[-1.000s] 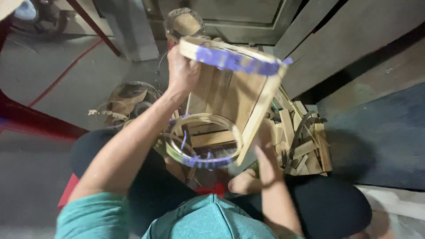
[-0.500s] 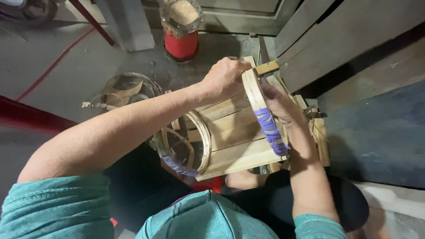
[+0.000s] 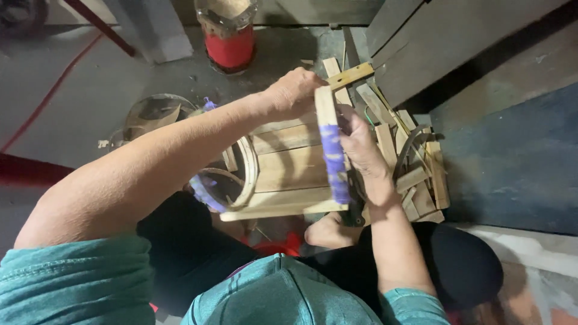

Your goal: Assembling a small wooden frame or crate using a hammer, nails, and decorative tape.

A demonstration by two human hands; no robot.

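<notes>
I hold a slatted bamboo basket frame (image 3: 289, 168) on its side in front of me. It has a round hoop rim (image 3: 241, 180) on the left and a square wooden end with blue tape (image 3: 333, 162) on the right. My left hand (image 3: 292, 93) grips the top corner of the taped square end. My right hand (image 3: 361, 150) grasps the same end from the right side, fingers curled on its edge.
A pile of bamboo strips and wood offcuts (image 3: 409, 156) lies on the floor to the right. A red and clear jar (image 3: 229, 30) stands at the back. A round woven piece (image 3: 153, 114) lies at the left. Grey boards (image 3: 457, 42) lean at the upper right.
The frame has been turned from upright, taped end up, onto its side with the taped end to the right. Both hands shifted to that end.
</notes>
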